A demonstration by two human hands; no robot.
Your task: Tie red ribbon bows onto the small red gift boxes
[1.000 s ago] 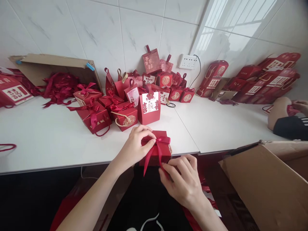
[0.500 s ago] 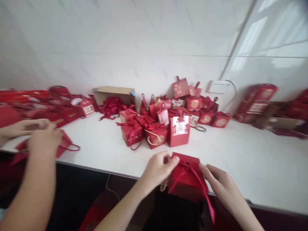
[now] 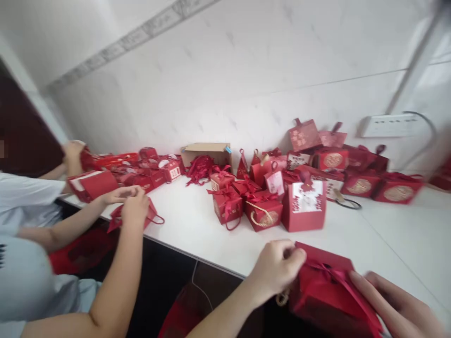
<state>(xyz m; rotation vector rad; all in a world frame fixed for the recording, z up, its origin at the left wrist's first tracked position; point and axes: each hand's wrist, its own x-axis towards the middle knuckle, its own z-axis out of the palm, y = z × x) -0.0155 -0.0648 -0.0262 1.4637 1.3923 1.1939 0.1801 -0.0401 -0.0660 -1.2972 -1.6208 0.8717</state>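
A red gift box [image 3: 331, 300] with a red ribbon bow [image 3: 329, 272] on its front is held at the table's front edge, lower right. My left hand [image 3: 276, 265] is closed at its upper left corner, thumb and fingers pinched together there. On the opposite side my right hand [image 3: 398, 303] grips the box, its thumb by the ribbon; the other fingertips are hidden. A twisted gold cord [image 3: 282, 296] hangs beside the box below my left hand. Finished-looking red boxes with bows [image 3: 227, 205] stand just beyond, next to a taller red box with a white label [image 3: 306, 206].
A co-worker's hands [image 3: 132, 202] handle another red box at left, with a further person's hand [image 3: 73, 150] behind. A cardboard box [image 3: 207, 148] of red ribbons stands by the wall. More red boxes [image 3: 398, 188] and a power strip [image 3: 389, 126] lie at right.
My view has swung left, so the scene sits further right and the co-workers show more. Both my hands stay on the gift box, which appears lower and nearer.
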